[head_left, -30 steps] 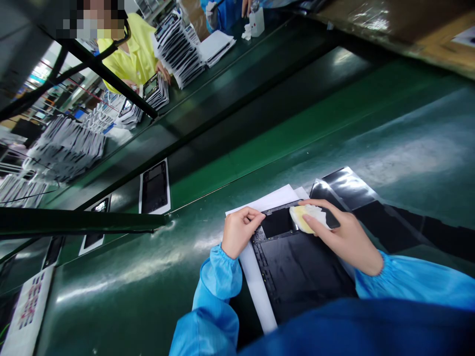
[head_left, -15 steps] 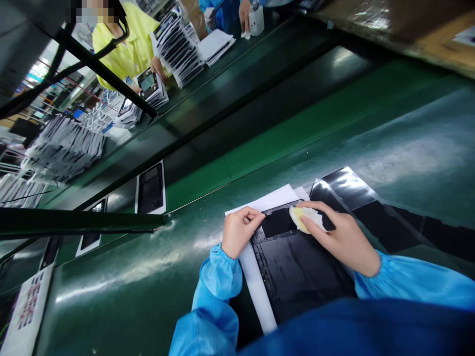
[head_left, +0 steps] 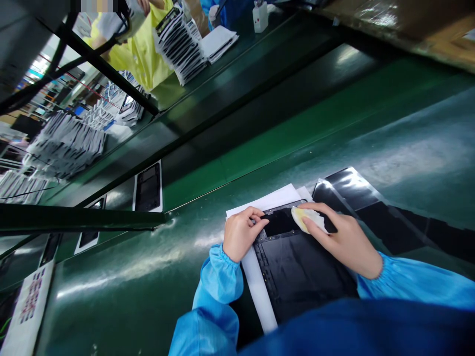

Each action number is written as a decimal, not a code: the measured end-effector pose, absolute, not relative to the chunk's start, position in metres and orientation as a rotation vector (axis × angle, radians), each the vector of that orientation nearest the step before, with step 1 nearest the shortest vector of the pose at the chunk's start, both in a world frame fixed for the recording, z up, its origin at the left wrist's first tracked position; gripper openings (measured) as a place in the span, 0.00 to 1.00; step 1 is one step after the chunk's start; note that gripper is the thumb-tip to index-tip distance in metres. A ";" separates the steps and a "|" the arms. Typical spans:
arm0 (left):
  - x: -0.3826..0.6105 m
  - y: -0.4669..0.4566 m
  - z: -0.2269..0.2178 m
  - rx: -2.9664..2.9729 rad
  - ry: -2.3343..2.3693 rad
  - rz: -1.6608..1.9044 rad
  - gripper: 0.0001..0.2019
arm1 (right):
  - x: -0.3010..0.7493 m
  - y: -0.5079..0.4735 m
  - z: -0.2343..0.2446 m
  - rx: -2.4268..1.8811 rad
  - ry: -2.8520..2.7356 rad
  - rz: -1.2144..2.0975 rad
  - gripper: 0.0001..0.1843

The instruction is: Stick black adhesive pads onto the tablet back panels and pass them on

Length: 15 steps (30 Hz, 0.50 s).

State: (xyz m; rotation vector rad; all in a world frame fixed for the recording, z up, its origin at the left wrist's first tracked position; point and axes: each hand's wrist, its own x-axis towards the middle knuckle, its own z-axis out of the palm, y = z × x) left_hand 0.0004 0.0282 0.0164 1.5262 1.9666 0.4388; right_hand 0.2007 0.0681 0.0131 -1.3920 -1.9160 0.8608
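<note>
The right hand [head_left: 349,242] holds a soft, crumpled white wad [head_left: 309,220] with a yellowish rounded side, its fingers closed around it over the upper part of a flat black device housing [head_left: 304,269]. The left hand [head_left: 241,235] is at the housing's upper left corner, thumb and forefinger a narrow gap apart; whether they pinch anything small I cannot tell. The housing is a thin rectangle with a raised rim, a smooth recessed window near its top and a broad, faintly creased black surface below. It lies on a smooth white sheet [head_left: 258,291], whose edge shows along the left, on the glossy green bench [head_left: 129,296]. Just to the right lie dark, mirror-like panels [head_left: 345,185]. Loose light-blue sleeves [head_left: 222,282] gather in elastic ruffles at the wrists. Farther off, a co-worker in yellow [head_left: 148,59] is beside a tall stack of thin slabs [head_left: 181,52] layered with white, and a squarish white bottle [head_left: 260,20] stands nearby
</note>
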 end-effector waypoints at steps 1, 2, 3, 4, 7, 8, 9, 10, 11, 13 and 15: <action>0.000 0.028 0.016 1.530 1.970 0.433 0.04 | 0.201 0.068 0.013 -1.391 -1.917 0.860 0.13; 0.000 0.028 0.016 1.534 1.975 0.426 0.04 | 0.201 0.068 0.013 -1.390 -1.917 0.860 0.13; 0.000 0.028 0.016 1.539 1.979 0.416 0.04 | 0.201 0.068 0.013 -1.391 -1.918 0.861 0.13; 0.000 0.027 0.016 1.544 1.984 0.407 0.04 | 0.201 0.068 0.014 -1.392 -1.919 0.862 0.13; 0.001 0.027 0.016 1.561 2.001 0.385 0.04 | 0.200 0.068 0.015 -1.392 -1.915 0.861 0.13; 0.001 0.026 0.016 1.571 2.006 0.379 0.04 | 0.200 0.068 0.016 -1.391 -1.914 0.859 0.13; 0.001 0.026 0.016 1.581 2.012 0.374 0.04 | 0.200 0.069 0.016 -1.389 -1.914 0.857 0.13; 0.001 0.026 0.017 1.592 2.016 0.372 0.04 | 0.200 0.069 0.016 -1.388 -1.915 0.853 0.13; 0.002 0.025 0.017 1.603 2.018 0.369 0.04 | 0.200 0.069 0.016 -1.386 -1.918 0.851 0.13; 0.002 0.025 0.018 1.608 2.021 0.368 0.04 | 0.200 0.069 0.015 -1.384 -1.926 0.848 0.13; 0.002 0.025 0.020 1.592 2.017 0.378 0.04 | 0.201 0.069 0.014 -1.381 -1.930 0.849 0.13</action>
